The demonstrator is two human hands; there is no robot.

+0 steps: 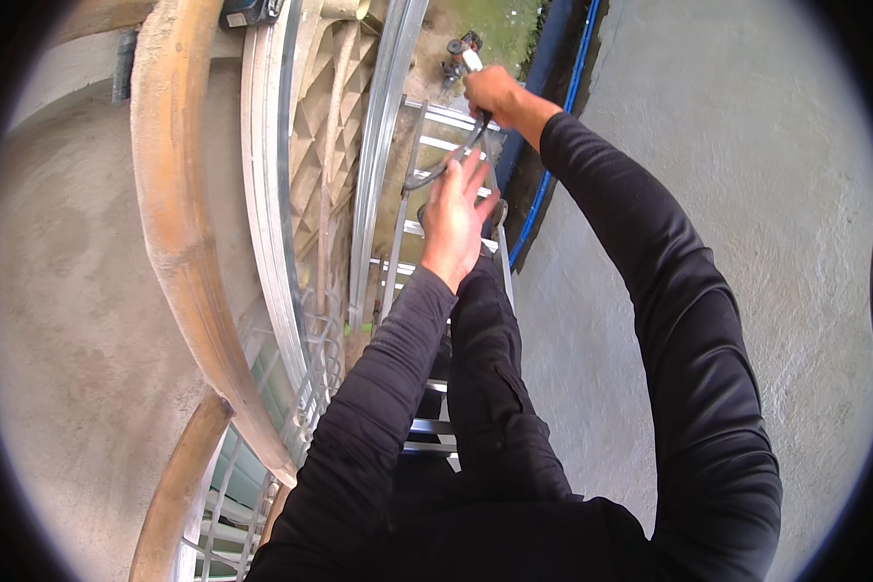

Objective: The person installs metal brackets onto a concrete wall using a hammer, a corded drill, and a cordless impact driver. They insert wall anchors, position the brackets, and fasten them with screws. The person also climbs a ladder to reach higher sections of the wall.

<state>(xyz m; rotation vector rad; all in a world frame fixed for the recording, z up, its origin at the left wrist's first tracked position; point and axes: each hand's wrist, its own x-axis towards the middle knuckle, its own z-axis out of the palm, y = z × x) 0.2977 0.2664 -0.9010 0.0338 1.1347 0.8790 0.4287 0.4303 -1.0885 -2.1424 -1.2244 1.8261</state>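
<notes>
My right hand [498, 95] reaches far forward, its fingers closed around a white-ended object [471, 60] whose kind I cannot make out. A dark cable [470, 143] hangs below that fist and curves down to the left, passing behind my left hand. My left hand [458, 218] is raised nearer to me, its fingers spread and slightly blurred, beside the cable. Beneath both hands stands a metal ladder [414, 228], with my black-trousered leg [485, 335] over its rungs.
A grey plastered wall [708, 175] rises on the right, with a blue pipe [555, 160] along its foot. To the left are metal channels [383, 145], a curved wooden pole [179, 194] and a metal grille [225, 504]. A black-and-red object [464, 44] appears beyond my right hand.
</notes>
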